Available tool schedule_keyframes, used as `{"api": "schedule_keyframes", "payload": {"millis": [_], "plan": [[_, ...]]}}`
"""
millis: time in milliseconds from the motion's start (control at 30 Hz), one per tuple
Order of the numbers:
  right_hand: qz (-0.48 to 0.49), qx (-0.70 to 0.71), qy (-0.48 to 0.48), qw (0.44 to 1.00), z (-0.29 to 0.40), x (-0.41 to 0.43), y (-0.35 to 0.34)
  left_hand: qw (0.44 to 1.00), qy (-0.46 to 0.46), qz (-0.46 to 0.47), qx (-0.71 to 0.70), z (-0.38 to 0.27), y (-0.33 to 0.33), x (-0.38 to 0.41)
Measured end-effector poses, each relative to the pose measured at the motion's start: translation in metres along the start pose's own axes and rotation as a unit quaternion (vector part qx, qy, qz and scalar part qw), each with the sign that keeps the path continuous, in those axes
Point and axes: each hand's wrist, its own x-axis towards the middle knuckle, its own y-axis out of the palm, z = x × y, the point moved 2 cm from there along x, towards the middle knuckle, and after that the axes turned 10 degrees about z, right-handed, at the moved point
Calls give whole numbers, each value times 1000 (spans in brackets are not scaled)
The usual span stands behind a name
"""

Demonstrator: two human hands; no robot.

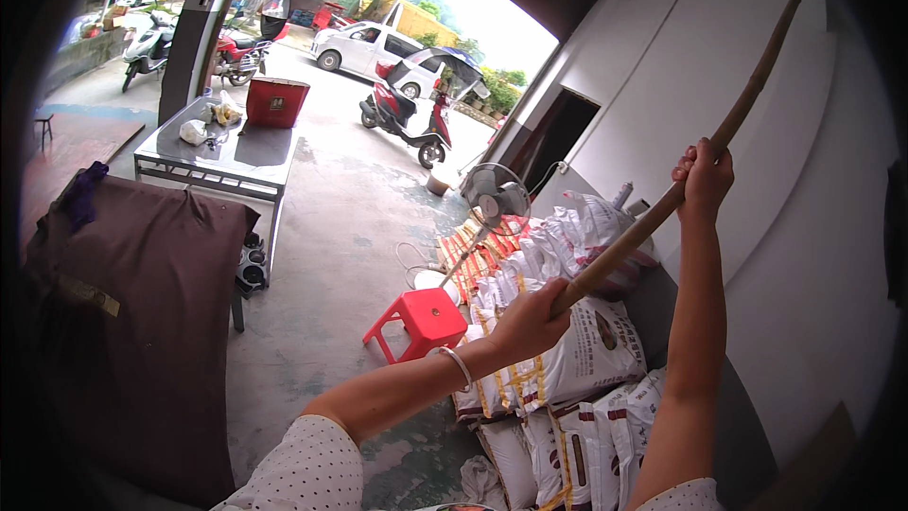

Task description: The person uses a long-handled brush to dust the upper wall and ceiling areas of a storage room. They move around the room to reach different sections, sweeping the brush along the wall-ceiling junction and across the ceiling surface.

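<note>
A long, slightly bent bamboo pole [631, 235] slants from the middle of the view up to the top right. My left hand [532, 319], with a pale bangle on the wrist, is closed around its lower end. Higher up, my right hand [702, 174] grips the same pole with its fingers wrapped around it. The pole's upper part rises in front of the white wall [660, 57]; its tip is near the top edge of the view. Below the pole lie stacked white woven sacks [603, 348] with printing. A red plastic stool [434, 316] stands just left of my left hand.
A pedestal fan [489, 202] stands beyond the stool, beside orange-striped sacks [464, 248]. At left are a cloth-covered object [149, 284] and a metal table [213, 167] with bags and a red box [277, 103]. Outside the wide doorway are a red scooter [408, 117] and a white van [376, 50].
</note>
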Motion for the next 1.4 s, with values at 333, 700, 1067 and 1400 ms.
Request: {"api": "schedule_keyframes", "payload": {"millis": [333,700,1067,1400], "plan": [[8,36,-13,999,-65,44,54,997,53,-47,27,61,-66,50],[-27,79,-35,996,-110,90,145,993,-4,-60,101,92,-170,86],[-26,60,31,997,-140,81,98,996,1,-20,89,134,-122,102],[-30,-58,37,997,-131,144,20,999,44,29,3,87,-74,153]]}}
